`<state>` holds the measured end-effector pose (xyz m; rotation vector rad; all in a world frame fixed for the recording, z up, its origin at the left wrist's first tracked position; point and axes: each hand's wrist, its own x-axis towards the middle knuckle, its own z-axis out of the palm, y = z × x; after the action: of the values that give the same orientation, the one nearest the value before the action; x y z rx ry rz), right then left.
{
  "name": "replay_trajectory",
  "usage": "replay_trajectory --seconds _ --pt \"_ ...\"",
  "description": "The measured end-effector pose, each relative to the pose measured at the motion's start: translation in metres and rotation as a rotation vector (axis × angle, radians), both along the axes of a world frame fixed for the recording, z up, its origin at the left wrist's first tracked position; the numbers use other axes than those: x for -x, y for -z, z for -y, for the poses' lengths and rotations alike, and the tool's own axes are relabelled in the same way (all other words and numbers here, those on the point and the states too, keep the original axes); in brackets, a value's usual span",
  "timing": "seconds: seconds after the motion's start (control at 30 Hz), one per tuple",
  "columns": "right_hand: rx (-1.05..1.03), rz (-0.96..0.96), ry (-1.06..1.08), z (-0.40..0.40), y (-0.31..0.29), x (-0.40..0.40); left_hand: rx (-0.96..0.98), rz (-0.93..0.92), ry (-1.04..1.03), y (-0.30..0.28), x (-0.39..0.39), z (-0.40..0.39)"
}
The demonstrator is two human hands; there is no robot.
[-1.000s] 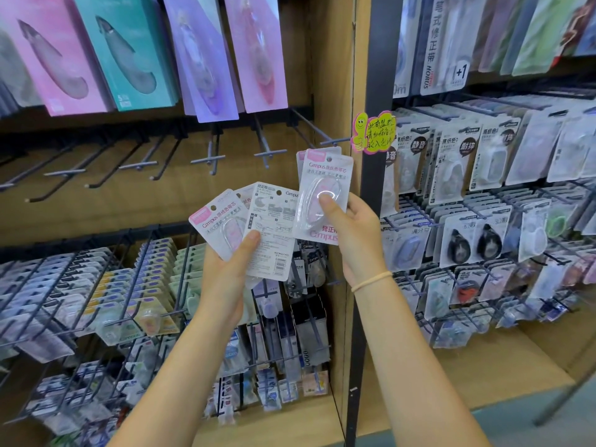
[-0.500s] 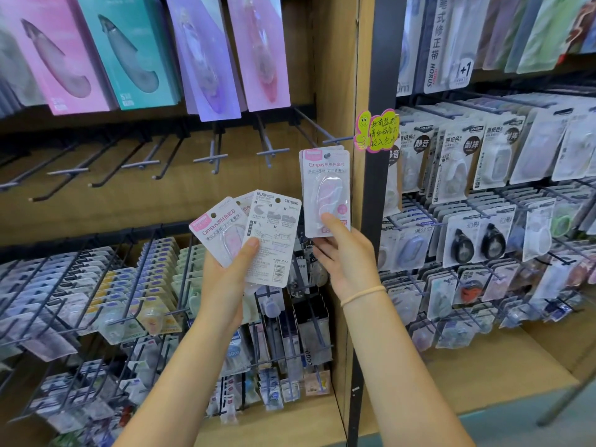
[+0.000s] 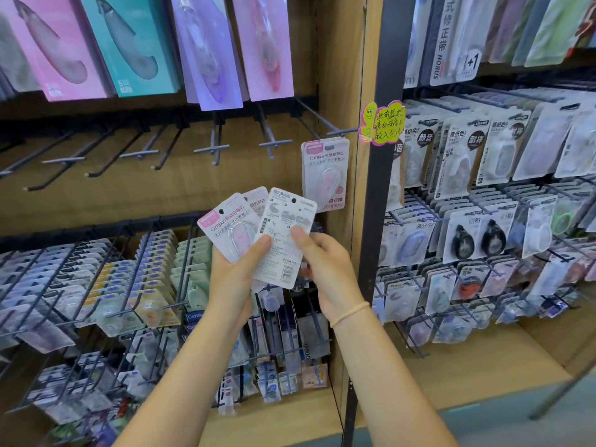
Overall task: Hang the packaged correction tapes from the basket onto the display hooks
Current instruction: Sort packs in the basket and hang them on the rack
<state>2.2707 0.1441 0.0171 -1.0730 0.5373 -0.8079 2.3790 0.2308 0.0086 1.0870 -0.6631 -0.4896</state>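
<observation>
1. Head view: the left hand (image 3: 230,279) holds a fan (image 3: 254,233) of correction-tape packs, thumb curled over the front and fingers behind. The right hand (image 3: 325,269) pinches the fan's rightmost pack (image 3: 285,240), which shows its printed back.
2. One pack (image 3: 325,174) already hangs on the rightmost hook (image 3: 322,122), just above the hands. The basket is out of view.
3. Pulling the reversed pack free could drag its neighbours along, since the cards overlap under a single thumb; a loose one would likely drop into the stocked racks (image 3: 96,279) below.
4. If hung as held, that pack would probably face backwards, so it needs turning first, and a turn in a two-finger pinch is where it may slip.
5. The hang hole (image 3: 293,200) is small and the hook tip is partly hidden by the hung pack; a poor line-up could bend the card or knock that pack off.
6. The empty hooks (image 3: 213,150) to the left sit close together, so a pack could catch on the wrong one.
</observation>
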Motion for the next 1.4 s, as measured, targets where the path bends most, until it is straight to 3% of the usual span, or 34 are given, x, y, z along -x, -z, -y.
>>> replay_trajectory --seconds 0.27,0.4,0.57,0.7,0.9,1.1,1.27,1.4 --pt "0.117 0.047 0.058 0.002 -0.002 0.008 -0.018 0.014 0.017 -0.004 0.002 0.005" --pt "0.143 0.090 0.187 0.009 0.000 0.011 -0.018 0.013 -0.014 -0.004 0.000 0.005" --pt "0.424 0.060 0.397 0.010 0.003 0.011 -0.059 0.058 -0.041 -0.002 0.000 0.003" --pt "0.595 0.010 0.272 -0.002 0.006 0.004 -0.079 0.127 0.010 -0.005 0.006 0.005" --pt "0.672 -0.021 0.114 -0.009 0.003 0.004 -0.068 0.158 0.035 -0.010 0.005 0.001" --pt "0.590 -0.030 0.218 0.004 0.006 0.007 -0.027 0.046 -0.010 -0.007 -0.005 -0.001" --pt "0.397 -0.082 0.061 0.008 0.005 0.013 -0.004 0.036 0.012 -0.013 -0.004 0.003" --pt "0.365 -0.072 0.083 0.008 0.008 0.012 -0.014 0.055 0.044 -0.014 -0.003 0.003"
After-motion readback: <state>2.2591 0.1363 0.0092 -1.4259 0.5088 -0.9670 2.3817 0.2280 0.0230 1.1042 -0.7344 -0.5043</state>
